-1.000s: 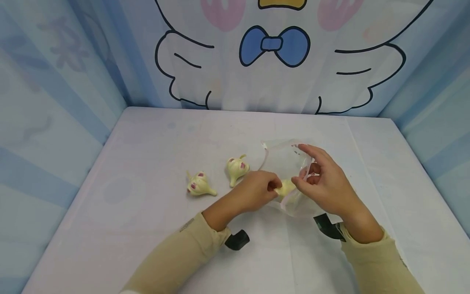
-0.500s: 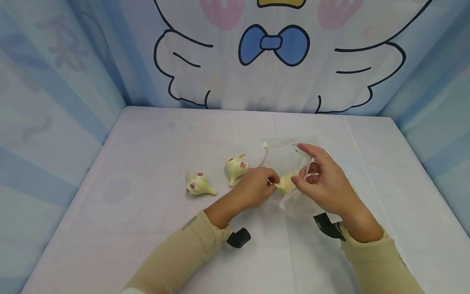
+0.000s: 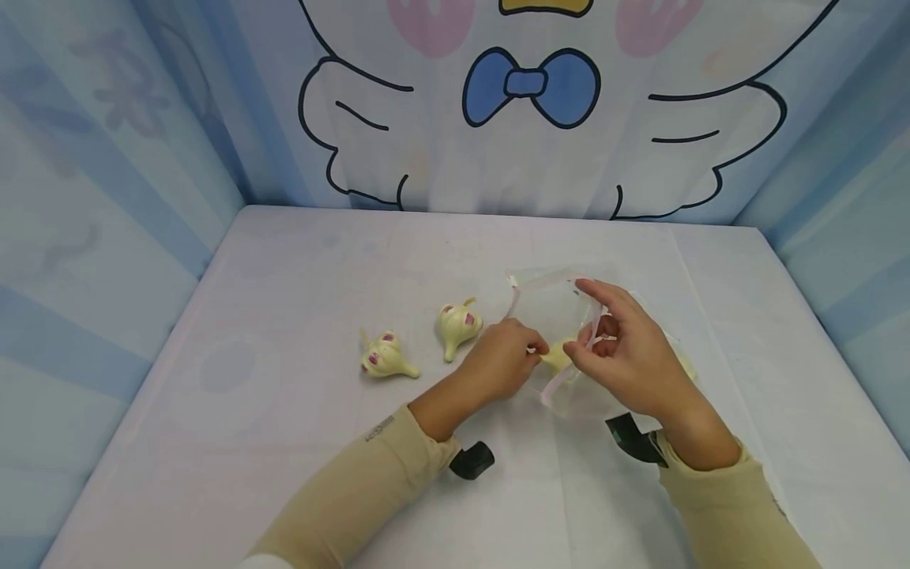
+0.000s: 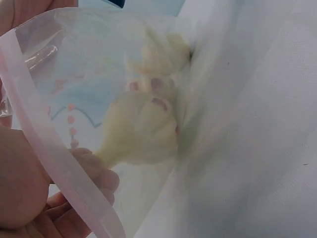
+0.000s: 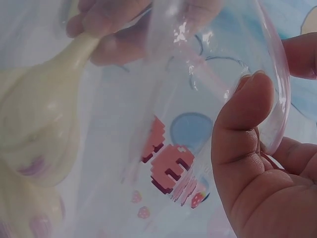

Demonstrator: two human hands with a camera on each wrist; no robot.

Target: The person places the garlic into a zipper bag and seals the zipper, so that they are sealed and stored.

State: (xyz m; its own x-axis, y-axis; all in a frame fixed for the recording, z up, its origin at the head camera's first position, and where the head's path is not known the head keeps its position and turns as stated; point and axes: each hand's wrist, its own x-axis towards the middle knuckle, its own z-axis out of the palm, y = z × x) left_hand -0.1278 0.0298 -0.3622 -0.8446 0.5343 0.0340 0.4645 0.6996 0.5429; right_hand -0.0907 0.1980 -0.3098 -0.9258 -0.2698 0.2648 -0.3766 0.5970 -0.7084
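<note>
My left hand [image 3: 501,359] reaches into the mouth of a clear zip bag [image 3: 547,304] with a pink edge. Thumb and fingers pinch the stem of a pale yellow garlic bulb [image 5: 42,114], which shows through the plastic in the left wrist view. Behind it in the bag lies another garlic bulb [image 4: 166,54] with purple marks. The pink rim of the bag is held between the thumb and fingers of my right hand [image 3: 636,359], which keeps the mouth apart. In the right wrist view, pink and strawberry prints [image 5: 171,168] show on the bag.
Two more garlic bulbs lie on the white table [image 3: 284,442], one garlic bulb [image 3: 458,327] just left of the bag and another garlic bulb [image 3: 385,357] farther left. A patterned curtain [image 3: 526,158] hangs along the table's back edge.
My left hand has shifted slightly right, farther into the bag with the garlic bulb. A yellowish shape now shows in the bag right of my right hand, which stays in place.
</note>
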